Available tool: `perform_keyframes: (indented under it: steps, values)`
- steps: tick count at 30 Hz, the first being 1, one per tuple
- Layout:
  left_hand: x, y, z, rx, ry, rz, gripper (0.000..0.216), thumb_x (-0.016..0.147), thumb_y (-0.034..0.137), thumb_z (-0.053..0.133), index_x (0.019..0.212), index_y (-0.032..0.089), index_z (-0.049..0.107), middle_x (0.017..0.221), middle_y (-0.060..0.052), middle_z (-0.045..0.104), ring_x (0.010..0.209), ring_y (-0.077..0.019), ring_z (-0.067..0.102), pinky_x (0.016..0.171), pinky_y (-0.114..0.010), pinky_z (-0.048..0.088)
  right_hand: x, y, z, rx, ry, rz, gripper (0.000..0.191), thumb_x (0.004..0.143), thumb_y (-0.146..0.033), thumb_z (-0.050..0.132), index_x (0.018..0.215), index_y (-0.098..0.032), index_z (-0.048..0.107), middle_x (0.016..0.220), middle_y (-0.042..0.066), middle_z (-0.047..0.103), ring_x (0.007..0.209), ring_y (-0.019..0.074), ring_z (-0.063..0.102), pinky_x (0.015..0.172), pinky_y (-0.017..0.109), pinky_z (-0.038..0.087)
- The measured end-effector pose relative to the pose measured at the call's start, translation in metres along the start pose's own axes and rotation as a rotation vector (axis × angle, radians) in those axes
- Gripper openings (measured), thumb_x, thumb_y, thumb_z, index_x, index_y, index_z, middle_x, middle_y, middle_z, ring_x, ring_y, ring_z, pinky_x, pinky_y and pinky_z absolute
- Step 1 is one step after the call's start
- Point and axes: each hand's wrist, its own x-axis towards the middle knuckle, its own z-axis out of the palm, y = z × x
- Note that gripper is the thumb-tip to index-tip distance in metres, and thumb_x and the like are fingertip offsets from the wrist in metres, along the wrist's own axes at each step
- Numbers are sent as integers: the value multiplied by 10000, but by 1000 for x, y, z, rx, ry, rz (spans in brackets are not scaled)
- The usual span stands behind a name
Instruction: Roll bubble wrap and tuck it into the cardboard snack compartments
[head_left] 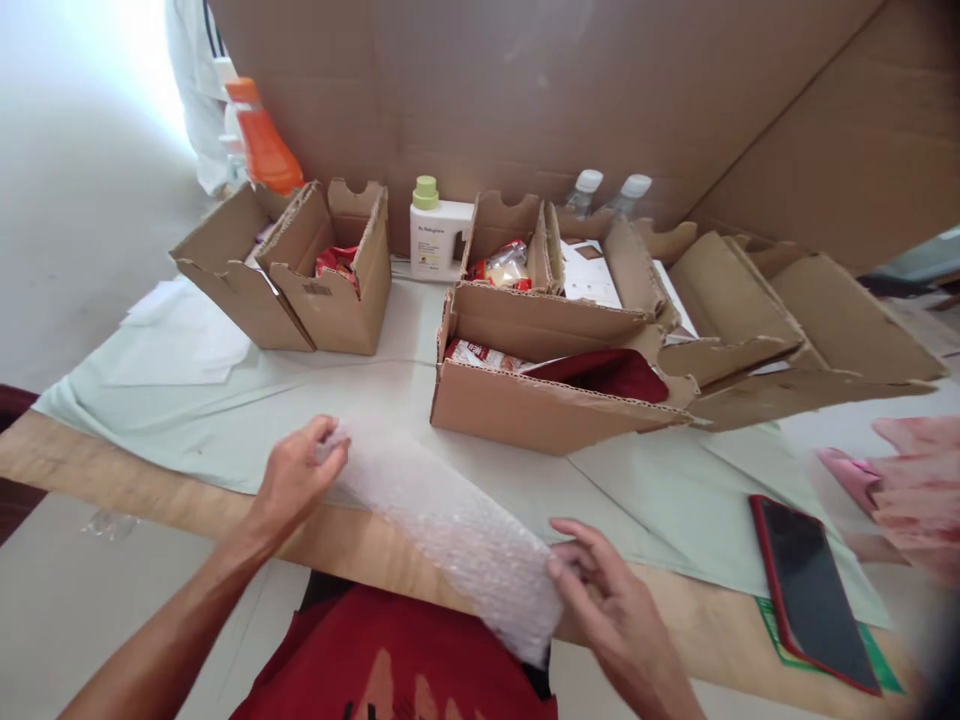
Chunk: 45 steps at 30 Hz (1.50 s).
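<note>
A sheet of clear bubble wrap (450, 525) lies stretched across the near edge of the table. My left hand (296, 478) pinches its far left corner. My right hand (600, 590) grips its near right end, which hangs over the table edge above my red shirt. Just beyond the wrap stands an open cardboard box (547, 405) holding a dark red item (611, 372) and a printed packet (480, 355).
Several open cardboard boxes (330, 270) with snack packets line the back, beside a white bottle with a green cap (437, 232) and an orange bottle (262, 140). A red-cased phone (814, 590) lies at the right. Another person's pink-sleeved arm (911, 490) reaches in from the right edge.
</note>
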Motion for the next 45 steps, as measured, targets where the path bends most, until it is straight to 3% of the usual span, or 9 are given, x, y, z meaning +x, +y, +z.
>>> perform_keyframes:
  steps: [3,8,12,17,21,26,32,38,45]
  values:
    - [49,8,-13,106,115,153,143,893,292,547,920,234,674,826,-47,722,787,-251,671,777,-354,495,-9,-16,49,272,-202,58,552,959,-451,556,1467,-238,529,857,22,661,667,150,644,621,267,546]
    - [105,32,13,70,60,347,502,822,193,637,1321,140,615,1342,-173,661,1312,-355,549,1118,-507,401,-3,-31,111,353,-349,126,469,949,-414,558,1368,-225,649,845,17,664,636,136,633,598,267,513]
    - [58,22,3,-215,-78,414,582,895,283,623,1462,198,521,1500,-148,562,1470,-340,407,1219,-564,287,-4,-41,113,401,-424,193,392,912,-486,620,1130,-187,749,787,40,715,657,163,636,595,274,496]
    - [-45,0,-35,-591,-528,236,828,741,578,805,1475,299,541,1530,-137,539,1435,-408,454,1169,-576,386,5,-56,107,719,-443,295,444,894,-547,670,1153,-187,697,786,61,762,612,147,647,668,289,520]
    - [-64,3,-10,-460,-319,79,567,891,342,672,1444,284,559,1284,-108,699,1206,-302,639,1048,-473,513,26,-65,112,868,-381,246,471,903,-507,676,1267,-214,627,1074,120,767,808,193,729,626,267,526]
    - [-33,0,32,-143,-204,23,589,875,202,573,1459,152,513,957,-82,714,912,-268,668,916,-457,540,35,-56,110,392,-95,-145,451,979,-350,590,1419,-273,527,1031,62,746,769,176,707,684,319,572]
    - [-30,-6,38,16,-176,106,645,894,197,605,1509,148,417,891,-54,686,837,-256,644,853,-434,532,51,-49,121,-501,0,-796,376,910,-108,559,1252,-219,667,1366,133,658,1249,311,599,955,473,523]
    - [-52,-1,14,-62,-74,385,542,917,333,682,1408,180,511,1387,-172,606,1248,-332,562,1029,-498,463,64,-55,128,-521,-36,-833,248,983,-91,506,1084,-198,705,1153,86,765,1115,255,676,919,418,489]
    - [-55,-1,29,-151,-58,288,257,960,145,532,1179,153,667,857,-58,741,772,-205,660,756,-361,528,66,-60,118,-384,-35,-705,219,1016,-178,502,1145,-202,676,1078,70,767,960,209,702,826,347,509]
